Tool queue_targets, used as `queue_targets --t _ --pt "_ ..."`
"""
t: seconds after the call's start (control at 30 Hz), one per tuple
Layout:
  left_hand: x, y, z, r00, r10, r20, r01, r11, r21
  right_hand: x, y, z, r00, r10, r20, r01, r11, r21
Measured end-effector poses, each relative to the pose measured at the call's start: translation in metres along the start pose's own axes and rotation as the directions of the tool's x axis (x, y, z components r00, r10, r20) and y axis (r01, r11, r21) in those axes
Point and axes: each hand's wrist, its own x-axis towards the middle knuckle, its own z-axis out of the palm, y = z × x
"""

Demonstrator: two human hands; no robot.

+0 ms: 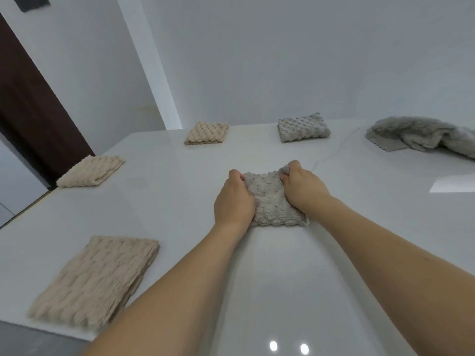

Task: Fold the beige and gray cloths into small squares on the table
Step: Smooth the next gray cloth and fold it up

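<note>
- Two bare hands work one small gray textured cloth (272, 199) at the centre of the frame: the left hand (234, 200) and the right hand (302, 187) each pinch a far corner of it, fingers curled into the pile, on the glossy white table (270, 278).
- Done well, by this reading, the step means keeping both corners level, laying edge on edge, then pressing flat so the square holds.
- Three beige bubble-weave cloths lie folded: lower left (96, 281), middle left (90, 172), upper centre (207, 133).
- One gray folded square (303, 128) sits upper centre-right.
- One crumpled gray cloth (421, 136) waits unfolded at the upper right.
</note>
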Motion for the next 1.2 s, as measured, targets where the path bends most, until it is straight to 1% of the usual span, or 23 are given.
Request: queue_targets --t 0.1,0.27,0.37,0.53,0.63,0.73,0.8,0.93,1.0,1.1,1.2 --pt "-0.038 0.004 -0.012 0.998 -0.02 0.053 0.024 0.997 -0.079 -0.034 0.006 -0.017 0.999 0.022 0.041 -0.03 0.981 0.192" --pt "-0.093 0.018 -0.023 0.991 -0.016 0.132 0.035 0.989 -0.144 -0.088 0.036 -0.039 0.996 0.079 0.035 -0.085 0.973 0.215" --pt "-0.116 0.031 -0.022 0.984 -0.008 0.178 0.036 0.987 -0.158 -0.105 0.049 -0.053 0.995 0.095 0.029 -0.099 0.978 0.183" --pt "-0.156 0.052 -0.017 0.958 0.059 0.279 -0.017 0.989 -0.15 -0.14 0.072 -0.083 0.987 0.158 0.018 -0.159 0.978 0.134" --pt "-0.169 0.061 -0.013 0.951 0.088 0.298 -0.063 0.994 -0.093 -0.155 0.082 -0.091 0.99 0.143 0.007 -0.143 0.99 0.019" --pt "-0.178 0.065 -0.009 0.954 0.143 0.262 -0.159 0.986 0.041 -0.164 0.086 -0.09 0.994 0.111 0.0 -0.11 0.984 -0.137" --pt "-0.181 0.066 -0.009 0.954 0.175 0.245 -0.204 0.974 0.099 -0.165 0.084 -0.089 0.995 0.099 0.011 -0.094 0.967 -0.238" --pt "-0.174 0.067 -0.014 0.938 0.175 0.298 -0.229 0.961 0.156 -0.163 0.081 -0.091 0.995 0.086 0.054 -0.06 0.925 -0.375" --pt "-0.16 0.065 -0.018 0.944 0.151 0.295 -0.205 0.965 0.163 -0.157 0.082 -0.097 0.998 0.065 -0.004 -0.062 0.928 -0.367" --pt "-0.126 0.064 -0.017 0.945 0.127 0.3 -0.175 0.975 0.139 -0.137 0.091 -0.108 0.993 0.001 -0.122 -0.034 0.963 -0.269" --pt "-0.088 0.069 -0.009 0.935 0.137 0.328 -0.179 0.979 0.101 -0.11 0.102 -0.112 0.989 -0.06 -0.136 0.029 0.975 -0.221"
